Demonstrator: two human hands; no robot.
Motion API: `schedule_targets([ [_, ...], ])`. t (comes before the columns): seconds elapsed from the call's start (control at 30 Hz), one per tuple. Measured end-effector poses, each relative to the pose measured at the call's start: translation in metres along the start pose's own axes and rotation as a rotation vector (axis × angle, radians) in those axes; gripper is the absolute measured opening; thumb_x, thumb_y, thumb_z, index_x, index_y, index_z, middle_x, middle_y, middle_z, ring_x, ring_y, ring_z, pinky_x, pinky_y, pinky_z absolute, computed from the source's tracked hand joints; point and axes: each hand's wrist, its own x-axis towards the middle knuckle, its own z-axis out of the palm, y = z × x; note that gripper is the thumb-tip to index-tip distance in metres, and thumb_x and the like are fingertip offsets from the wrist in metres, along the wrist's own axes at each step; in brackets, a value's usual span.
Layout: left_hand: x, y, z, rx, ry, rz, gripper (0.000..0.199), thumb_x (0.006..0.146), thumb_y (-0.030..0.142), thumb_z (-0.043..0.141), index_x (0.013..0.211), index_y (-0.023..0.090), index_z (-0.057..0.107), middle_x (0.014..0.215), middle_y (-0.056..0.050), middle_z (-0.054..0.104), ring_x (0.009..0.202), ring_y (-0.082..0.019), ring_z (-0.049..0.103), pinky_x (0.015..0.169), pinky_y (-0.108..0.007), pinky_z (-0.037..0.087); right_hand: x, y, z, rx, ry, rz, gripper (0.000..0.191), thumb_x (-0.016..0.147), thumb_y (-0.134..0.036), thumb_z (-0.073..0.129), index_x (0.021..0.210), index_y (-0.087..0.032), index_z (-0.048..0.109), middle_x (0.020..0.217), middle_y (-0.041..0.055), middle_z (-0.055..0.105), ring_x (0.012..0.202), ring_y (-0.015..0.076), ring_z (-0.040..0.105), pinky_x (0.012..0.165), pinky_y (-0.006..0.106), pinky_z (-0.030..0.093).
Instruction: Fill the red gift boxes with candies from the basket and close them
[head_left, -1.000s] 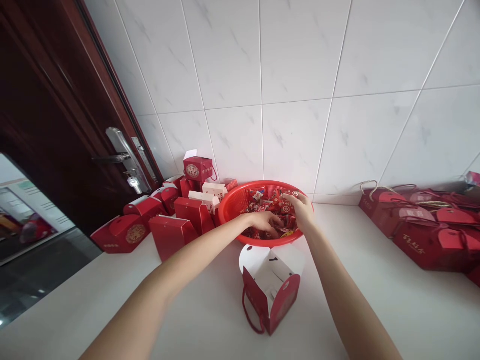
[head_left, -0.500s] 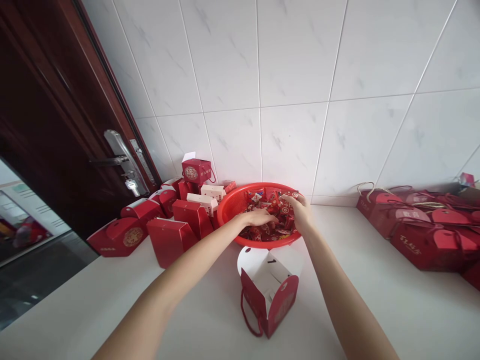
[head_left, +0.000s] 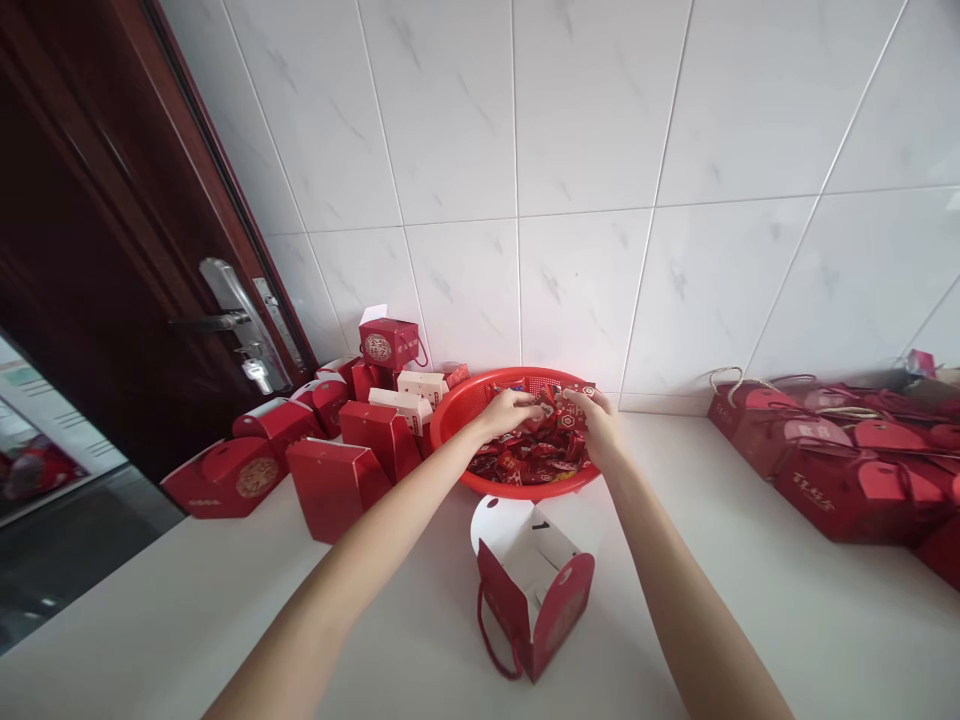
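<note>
A red plastic basket [head_left: 469, 395] holds many small red-wrapped candies [head_left: 529, 462]. My left hand [head_left: 511, 412] is over the left part of the pile, its fingers stretched towards the wrappers and slightly apart, and I see nothing held in it. On the basket's right side, my right hand [head_left: 598, 422] has its fingers closed on a red patterned packet [head_left: 571, 412], partly covered by the fingers. In front of the basket stands an open red gift box [head_left: 534, 590], white inside, with a cord handle hanging on its left side; a few pale items seem to lie in it.
Several red boxes [head_left: 334, 485] and cream ones [head_left: 405, 408] stand at the left, near a dark door with a metal handle [head_left: 225, 320]. More closed red boxes with cords [head_left: 840, 490] are grouped at the right. A tiled wall [head_left: 577, 280] rises behind the white table [head_left: 420, 640].
My left hand has lifted from deeper among the candies and moved up and back in the basket. My right hand stays near the same spot with the patterned packet. The view has shifted slightly.
</note>
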Motion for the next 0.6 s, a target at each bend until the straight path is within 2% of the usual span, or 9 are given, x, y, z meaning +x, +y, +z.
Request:
schedule_targets([
  [0.13,0.0,0.006,0.003,-0.207,0.064,0.073,0.01,0.077,0.025,0.069,0.075,0.016,0.073,0.081,-0.003,0.074,0.079,-0.018,0.067,0.078,-0.031,0.052,-0.003,-0.004,-0.001,-0.021,-0.068,0.033,0.022,0.059,-0.038,0.082,0.074,-0.024,0.074,0.082,0.0018,0.078,0.084,0.0252,0.072,0.063,0.03,0.054],
  [0.2,0.0,0.007,0.004,-0.285,0.068,0.125,0.011,0.076,0.023,0.073,0.085,0.016,0.075,0.09,-0.004,0.076,0.086,-0.019,0.068,0.083,-0.032,0.053,-0.005,-0.008,-0.001,-0.046,-0.117,0.076,0.023,0.058,-0.038,0.083,0.075,-0.024,0.074,0.082,0.0012,0.078,0.083,0.0247,0.072,0.063,0.03,0.054],
  [0.27,0.0,0.007,0.004,-0.359,0.067,0.15,0.024,0.074,0.021,0.078,0.096,0.016,0.074,0.097,-0.006,0.077,0.091,-0.02,0.07,0.088,-0.034,0.053,-0.008,-0.011,-0.001,-0.07,-0.185,0.113,0.027,0.057,-0.039,0.086,0.077,-0.024,0.075,0.082,0.0015,0.078,0.083,0.0247,0.072,0.063,0.029,0.054],
  [0.37,-0.002,0.006,0.003,-0.404,0.091,0.12,0.03,0.071,0.02,0.083,0.098,0.015,0.069,0.086,-0.004,0.076,0.082,-0.018,0.071,0.086,-0.034,0.055,-0.009,-0.013,0.0,-0.093,-0.245,0.123,0.031,0.056,-0.041,0.088,0.08,-0.023,0.077,0.085,0.0025,0.078,0.083,0.0238,0.072,0.064,0.029,0.054],
  [0.47,-0.003,0.009,0.001,-0.4,0.096,0.083,0.022,0.077,0.024,0.077,0.092,0.017,0.064,0.072,0.001,0.072,0.072,-0.016,0.07,0.082,-0.032,0.055,-0.008,-0.01,0.0,-0.083,-0.205,0.089,0.029,0.056,-0.04,0.088,0.077,-0.022,0.076,0.083,0.0031,0.079,0.077,0.0226,0.071,0.063,0.03,0.054],
  [0.53,-0.003,0.011,0.001,-0.358,0.087,0.065,0.014,0.082,0.024,0.069,0.093,0.018,0.063,0.075,0.0,0.072,0.075,-0.016,0.071,0.083,-0.031,0.056,-0.006,-0.007,0.0,-0.069,-0.163,0.064,0.027,0.057,-0.039,0.087,0.073,-0.022,0.074,0.078,0.0031,0.077,0.072,0.022,0.071,0.061,0.031,0.054],
  [0.6,-0.002,0.01,0.001,-0.175,0.061,0.017,0.012,0.087,0.022,0.057,0.096,0.019,0.064,0.085,-0.002,0.075,0.082,-0.016,0.072,0.085,-0.03,0.056,-0.004,-0.005,0.0,-0.045,-0.102,0.042,0.025,0.056,-0.037,0.086,0.071,-0.021,0.073,0.073,0.0024,0.076,0.069,0.021,0.069,0.06,0.03,0.054],
])
